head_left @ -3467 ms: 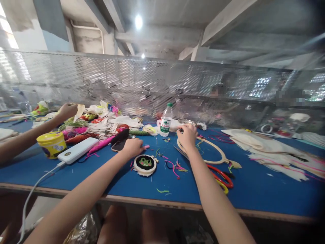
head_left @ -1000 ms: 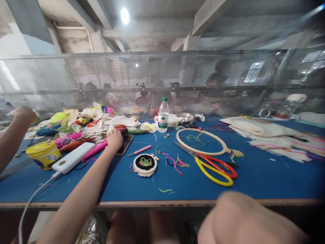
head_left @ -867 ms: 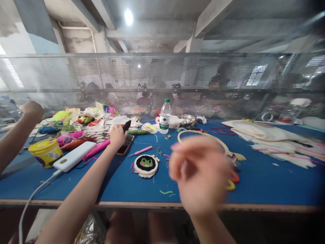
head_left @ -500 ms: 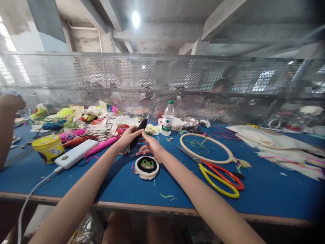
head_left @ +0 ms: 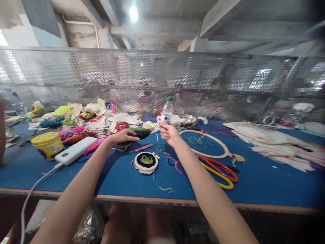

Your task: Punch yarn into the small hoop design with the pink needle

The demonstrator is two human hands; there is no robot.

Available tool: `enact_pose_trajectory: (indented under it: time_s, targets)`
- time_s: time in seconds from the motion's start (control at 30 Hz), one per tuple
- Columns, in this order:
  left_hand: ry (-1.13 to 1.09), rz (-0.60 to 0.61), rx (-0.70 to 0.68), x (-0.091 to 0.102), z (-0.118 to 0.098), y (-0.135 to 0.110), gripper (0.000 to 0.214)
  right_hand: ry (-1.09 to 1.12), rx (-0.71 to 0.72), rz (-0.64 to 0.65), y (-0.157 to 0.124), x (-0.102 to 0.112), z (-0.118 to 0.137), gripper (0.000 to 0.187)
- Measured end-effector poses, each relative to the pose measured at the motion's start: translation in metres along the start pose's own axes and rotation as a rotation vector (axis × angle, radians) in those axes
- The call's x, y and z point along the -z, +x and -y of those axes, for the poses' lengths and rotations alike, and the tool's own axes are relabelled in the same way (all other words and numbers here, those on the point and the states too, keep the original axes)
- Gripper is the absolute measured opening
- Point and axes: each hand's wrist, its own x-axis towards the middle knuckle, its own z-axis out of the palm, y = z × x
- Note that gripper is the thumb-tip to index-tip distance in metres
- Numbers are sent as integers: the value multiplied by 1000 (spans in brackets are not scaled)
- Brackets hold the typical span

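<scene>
I am closing my left hand [head_left: 122,135] around a black tool [head_left: 139,136], holding it low over the blue table [head_left: 254,189] with its tip pointing right. My right hand [head_left: 169,133] is pinching a thin thread [head_left: 155,127] running from that tip, fingers tight together. Just nearer to me a small frog hoop [head_left: 146,162] is lying flat, a pink tool [head_left: 141,148] beside it. The large hoop [head_left: 213,145] and scissors [head_left: 220,171] are lying to the right of my right forearm.

Bare blue table [head_left: 266,183] right, yarn pile [head_left: 83,123] crowding left
</scene>
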Motion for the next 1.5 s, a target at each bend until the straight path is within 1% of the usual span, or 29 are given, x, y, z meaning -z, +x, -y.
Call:
enact_pose_trajectory:
  time_s: [0.1,0.17,0.2,0.27,0.33,0.4,0.47,0.5,0.57,0.6,0.63,0.7,0.73,0.8,0.87,0.9,0.93,0.97,1.0,1.13,1.23,1.37,1.43,1.5]
  targets:
    - [-62,-22,33,8,6,-3,33,38,120,-155,4,43,6,26]
    - [-119,-45,47,13,10,-3,36,59,206,-281,3,69,11,29]
    - [-135,-58,50,15,12,-3,39,66,238,-344,1,79,13,23]
    - [-128,-84,50,18,14,-2,45,75,297,-474,-2,94,18,26]
    - [-101,-92,40,19,16,-1,48,90,335,-604,-6,100,21,29]
    - [-74,-92,28,20,16,0,48,101,358,-713,-9,101,25,27]
    - [-59,-76,31,19,16,1,47,90,378,-780,-10,95,28,27]
    - [-59,-70,31,18,16,2,46,74,384,-790,-11,89,28,26]
    - [-79,-68,9,15,14,3,43,21,374,-755,-9,71,25,26]
    - [-99,-70,-16,13,13,4,42,-12,351,-705,-7,57,21,24]
    - [-119,-73,-46,11,11,5,41,-49,311,-628,-6,42,14,22]
    - [-154,-82,-108,5,6,6,40,-117,192,-425,-2,6,-3,15]
    - [-162,-91,-137,3,4,7,40,-140,131,-321,-1,-13,-12,15]
    - [-152,-122,-198,-2,0,8,41,-158,29,-131,-3,-44,-28,20]
    - [-107,-157,-249,-5,-1,9,41,-160,-83,73,-8,-64,-38,25]
    - [-75,-168,-265,-5,0,10,41,-152,-135,166,-10,-68,-40,26]
    - [-39,-171,-273,-5,1,10,40,-145,-172,228,-13,-69,-40,25]
    - [-1,-166,-272,-5,3,11,40,-139,-198,265,-14,-67,-39,25]
    - [38,-156,-269,-4,5,11,40,-133,-211,274,-15,-63,-37,25]
    - [128,-126,-253,-2,11,15,43,-84,-219,230,-11,-40,-23,34]
    - [168,-106,-206,-1,12,16,49,8,-195,135,-4,-27,-14,33]
    - [205,-131,-195,1,10,14,47,133,-214,-12,3,-12,-6,28]
    - [180,-111,-184,2,10,13,42,195,-226,-66,5,-3,-3,28]
    - [97,-93,-143,4,11,11,39,262,-208,-130,6,8,1,29]
